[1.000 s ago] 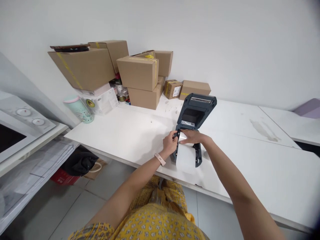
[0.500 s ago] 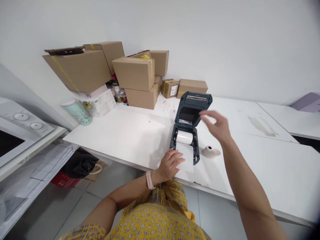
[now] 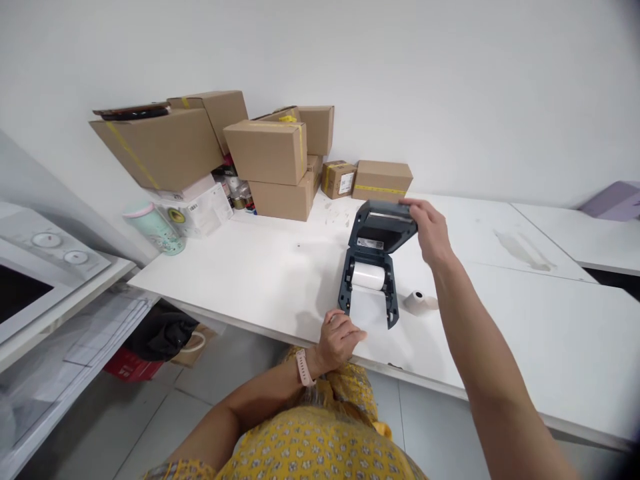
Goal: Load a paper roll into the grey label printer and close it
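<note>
A dark blue label printer (image 3: 343,283) stands on the white table with its lid (image 3: 390,208) raised and tilted. Inside it lies a white paper roll (image 3: 369,275), whose paper strip (image 3: 369,308) runs toward the table's front edge. My right hand (image 3: 429,227) is closed on the upper right edge of the lid. At the printer's front left corner, my left hand (image 3: 340,339) is closed, its fingers at the end of the paper strip. A small loose roll (image 3: 416,303) lies right of the printer.
Cardboard boxes (image 3: 265,153) are stacked at the back left, with two smaller ones behind the printer. A mint tumbler (image 3: 156,230) stands at the left end. A microwave (image 3: 60,257) is at far left, a purple box (image 3: 614,201) at far right.
My right hand has moved up onto the lid's edge and taken hold, and the lid is tilted further forward. My left hand has drawn in its fingers at the paper and shifted slightly toward me.
</note>
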A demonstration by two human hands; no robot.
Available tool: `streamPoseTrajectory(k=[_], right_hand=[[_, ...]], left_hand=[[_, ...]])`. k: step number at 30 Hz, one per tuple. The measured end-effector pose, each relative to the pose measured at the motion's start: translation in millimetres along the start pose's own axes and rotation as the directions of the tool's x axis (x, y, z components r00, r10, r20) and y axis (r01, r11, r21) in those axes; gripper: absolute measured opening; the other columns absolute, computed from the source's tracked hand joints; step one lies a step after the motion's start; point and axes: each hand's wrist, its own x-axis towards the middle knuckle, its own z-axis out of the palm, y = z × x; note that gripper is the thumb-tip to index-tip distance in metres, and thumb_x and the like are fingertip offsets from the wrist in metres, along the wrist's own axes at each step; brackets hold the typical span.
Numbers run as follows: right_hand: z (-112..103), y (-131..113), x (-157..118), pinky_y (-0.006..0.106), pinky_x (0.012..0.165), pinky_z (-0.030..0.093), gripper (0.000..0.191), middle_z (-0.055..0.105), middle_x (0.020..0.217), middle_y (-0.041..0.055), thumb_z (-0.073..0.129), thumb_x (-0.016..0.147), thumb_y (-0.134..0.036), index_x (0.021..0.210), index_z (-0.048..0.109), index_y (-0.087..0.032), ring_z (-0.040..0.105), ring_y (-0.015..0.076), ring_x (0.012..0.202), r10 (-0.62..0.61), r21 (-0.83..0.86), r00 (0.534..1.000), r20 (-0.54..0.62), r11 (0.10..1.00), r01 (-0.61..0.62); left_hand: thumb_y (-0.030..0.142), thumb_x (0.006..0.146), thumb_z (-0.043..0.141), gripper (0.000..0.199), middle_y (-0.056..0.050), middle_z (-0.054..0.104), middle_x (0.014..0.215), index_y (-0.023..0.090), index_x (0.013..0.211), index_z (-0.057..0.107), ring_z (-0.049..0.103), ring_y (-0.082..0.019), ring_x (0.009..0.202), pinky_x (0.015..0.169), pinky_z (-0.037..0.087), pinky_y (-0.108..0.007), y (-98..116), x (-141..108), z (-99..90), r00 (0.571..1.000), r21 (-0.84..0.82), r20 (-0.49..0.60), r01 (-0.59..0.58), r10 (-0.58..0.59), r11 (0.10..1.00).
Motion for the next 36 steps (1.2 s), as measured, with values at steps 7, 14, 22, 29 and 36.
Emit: streamPoseTrajectory(k=[7,14,22,29,36], right_hand=[[1.1,10.4,-147.7,0.050,0.111,0.036,0.026,0.068,0.122,0.0053,0.050,0.095,-0.030,0.111,0.070,-0.029,0.052,0.0244,0.128,-0.183,-0.052,0.976,0.114,0.980,0.190],[25.3,30.0,-195.2,0.055,0.113,0.030,0.021,0.061,0.134,0.0075,0.061,0.089,-0.031,0.107,0.069,-0.025,0.046,0.0252,0.134,0.041,0.035,0.989,-0.143,0.999,-0.036],[39.1,33.0,-203.9,0.052,0.118,0.020,0.010,0.055,0.141,0.0045,0.064,0.084,-0.031,0.085,0.071,-0.024,0.033,0.0246,0.143,0.146,0.143,0.956,-0.256,0.983,-0.111],[39.0,38.3,-194.0,0.046,0.110,0.038,0.077,0.046,0.149,0.0041,0.076,0.068,-0.033,0.139,0.046,-0.032,0.047,0.0258,0.133,0.582,0.599,0.812,-0.042,0.665,-0.446],[7.8,28.3,-169.9,0.043,0.094,0.051,0.062,0.067,0.125,0.0058,0.075,0.073,-0.048,0.130,0.057,-0.029,0.063,0.0271,0.111,0.655,0.377,0.647,0.390,0.528,-0.761]], left_hand=[[0.012,0.088,0.058,0.020,0.001,0.069,0.080,0.027,0.084,0.071,0.055,-0.015,0.084,0.096,0.037,-0.037,-0.5,-10.2,-4.4,0.999,0.070,-0.027,-0.020,0.022,0.997],[0.016,0.088,0.062,0.015,-0.002,0.071,0.102,0.027,0.083,0.071,0.054,-0.019,0.106,0.102,0.035,-0.041,-4.2,-13.1,-5.1,0.998,0.089,-0.030,-0.052,0.055,0.995],[0.038,0.090,0.058,0.017,-0.006,0.068,0.112,0.026,0.089,0.070,0.052,-0.023,0.115,0.104,0.037,-0.045,-3.8,-7.2,-9.3,0.997,-0.068,0.036,0.070,-0.068,0.995],[0.047,0.086,0.064,0.067,-0.013,0.035,0.152,0.023,0.142,0.039,0.032,-0.030,0.142,0.116,0.028,-0.049,-11.0,51.1,-2.2,0.614,-0.514,0.176,0.724,-0.769,0.460],[0.045,0.070,0.080,0.078,-0.015,0.054,0.138,0.023,0.137,0.047,0.053,-0.033,0.124,0.101,0.044,-0.049,-43.2,82.7,-18.2,0.327,-0.434,0.789,0.896,-0.521,-0.094]])
